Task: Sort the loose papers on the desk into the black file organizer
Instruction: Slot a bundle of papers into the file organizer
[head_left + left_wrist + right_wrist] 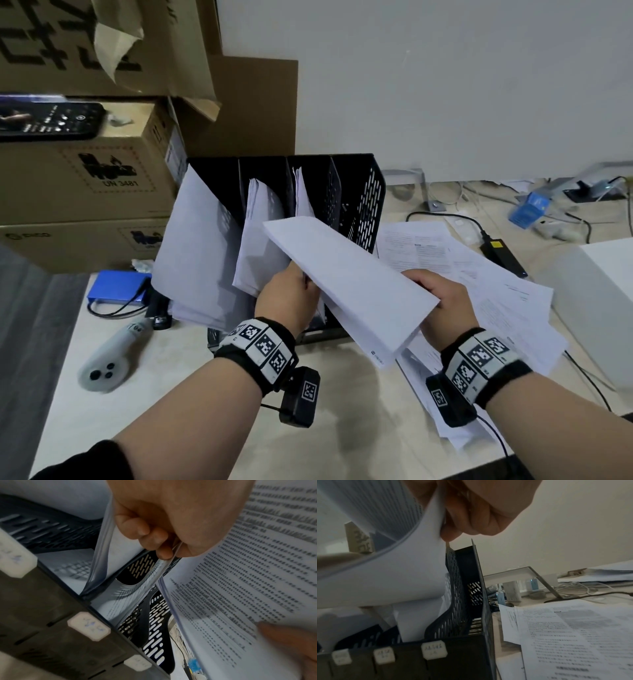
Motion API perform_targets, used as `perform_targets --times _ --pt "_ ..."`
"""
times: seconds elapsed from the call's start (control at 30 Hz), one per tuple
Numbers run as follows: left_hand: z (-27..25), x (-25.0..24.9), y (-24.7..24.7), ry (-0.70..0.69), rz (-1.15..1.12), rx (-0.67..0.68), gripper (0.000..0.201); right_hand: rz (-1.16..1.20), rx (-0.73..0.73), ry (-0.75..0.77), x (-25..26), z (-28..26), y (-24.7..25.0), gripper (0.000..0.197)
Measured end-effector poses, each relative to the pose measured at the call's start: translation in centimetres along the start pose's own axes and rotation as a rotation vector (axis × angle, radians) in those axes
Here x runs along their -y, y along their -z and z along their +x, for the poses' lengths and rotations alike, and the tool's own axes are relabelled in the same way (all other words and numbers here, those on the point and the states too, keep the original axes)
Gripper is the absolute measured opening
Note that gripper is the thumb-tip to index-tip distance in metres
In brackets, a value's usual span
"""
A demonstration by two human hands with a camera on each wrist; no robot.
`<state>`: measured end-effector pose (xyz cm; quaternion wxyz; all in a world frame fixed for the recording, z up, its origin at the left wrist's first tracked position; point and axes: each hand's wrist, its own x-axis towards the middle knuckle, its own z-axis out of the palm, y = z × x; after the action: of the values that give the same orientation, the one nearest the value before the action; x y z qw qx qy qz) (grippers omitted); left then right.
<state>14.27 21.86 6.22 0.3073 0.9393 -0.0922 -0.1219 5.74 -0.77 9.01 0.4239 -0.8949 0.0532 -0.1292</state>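
Your right hand [442,301] is gripping the near right edge of a sheaf of white papers [346,287], fingers curled under it and thumb on top. Your left hand [291,298] is pinching, between fingertips [164,553] and thumb, the edges of sheets standing in the black file organizer [359,195], directly under the sheaf's left edge.

- Sheaf of white papers: hanging tilted above the front of the black file organizer, its far corner over the third slot from the left; printed text is showing on its underside in the left wrist view.
- Black file organizer: standing on the desk [191,394] with four slots; the three left slots are holding paper, the rightmost is showing only bare perforated walls. White labels [433,651] are sitting on its front lip, writing unreadable.
- Loose papers [479,274]: lying spread on the desk just right of the organizer.
- Grey controller [109,356] and blue box [118,286]: lying left of the organizer.
- Cardboard boxes [85,178]: stacked behind and left of it.
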Motion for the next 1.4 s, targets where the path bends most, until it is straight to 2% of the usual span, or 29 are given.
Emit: perform_targets --times 0.1,0.2,0.27,0.3,0.4,0.47,0.57,0.63,0.7,0.77,0.8,0.87,0.93,0.97,1.07,1.17,1.23,1.3,1.33,1.4 --pt "0.3 0.1 -0.1 -0.051 0.004 -0.010 0.010 -0.043 0.062 0.016 0.9 0.5 -0.4 0.058" --pt "0.1 -0.8 0.2 -0.065 -0.157 -0.063 0.030 -0.159 0.212 0.058 1.8 1.2 -1.9 0.050" --pt "0.1 -1.7 0.7 -0.052 -0.140 -0.059 0.031 -0.270 0.290 0.052 2.2 1.3 -3.2 0.044" --pt "0.1 -2.1 0.9 -0.056 -0.132 -0.070 0.030 -0.294 0.270 0.040 2.4 1.4 -3.7 0.044" --pt "-0.2 -2.5 1.7 -0.072 -0.184 -0.102 0.025 -0.217 0.091 0.084 3.2 1.5 -4.4 0.050" --pt "-0.2 -2.1 1.9 -0.051 -0.237 -0.096 0.015 -0.208 0.068 0.108 3.5 1.7 -4.9 0.053" --pt "0.0 -1.5 2.1 -0.024 -0.184 -0.094 0.021 -0.282 0.228 -0.023 3.1 1.6 -6.1 0.047" --pt "0.0 -1.0 1.8 -0.032 -0.164 -0.059 0.021 -0.293 0.279 -0.063 2.3 1.6 -6.7 0.039" --pt "0.1 0.1 0.8 -0.033 -0.150 0.030 0.045 -0.161 0.234 -0.075 2.3 1.5 -6.9 0.031" --pt "0.2 0.9 0.1 0.050 -0.193 0.074 0.041 -0.030 0.147 -0.058 2.7 1.4 -7.0 0.035" --pt "0.1 1.0 0.2 0.091 -0.245 0.053 0.038 0.021 0.124 -0.069 2.8 1.3 -7.0 0.038" --pt "-0.3 -0.1 1.2 0.089 -0.265 -0.058 0.015 0.085 0.114 -0.136 3.1 1.0 -7.1 0.041" --pt "-0.8 -1.1 1.9 0.080 -0.250 -0.127 0.038 0.075 0.167 -0.252 3.0 1.0 -7.2 0.027" --pt "-0.8 -1.5 2.2 0.078 -0.243 -0.136 0.041 0.020 0.210 -0.289 2.8 1.2 -7.3 0.025" --pt "-0.8 -1.6 1.6 0.064 -0.153 -0.096 0.040 -0.085 0.380 -0.346 2.3 1.2 -8.1 0.021" --pt "-0.9 -1.9 1.5 0.009 -0.139 -0.101 0.023 -0.116 0.424 -0.391 1.7 1.2 -8.9 0.007" --pt "-1.1 -2.0 1.7 -0.024 -0.140 -0.106 0.016 -0.148 0.368 -0.372 1.6 1.4 -8.8 0.015" --pt "-1.2 -1.6 1.7 -0.059 -0.125 -0.107 0.012 -0.156 0.295 -0.268 1.7 1.4 -8.3 0.027" --pt "-1.4 -1.4 1.7 -0.087 -0.119 -0.115 0.016 -0.157 0.272 -0.205 1.7 1.3 -8.2 0.041" --pt "-1.8 -1.1 1.7 -0.073 -0.059 -0.127 0.030 -0.172 0.272 -0.140 2.0 0.9 -8.1 0.058"
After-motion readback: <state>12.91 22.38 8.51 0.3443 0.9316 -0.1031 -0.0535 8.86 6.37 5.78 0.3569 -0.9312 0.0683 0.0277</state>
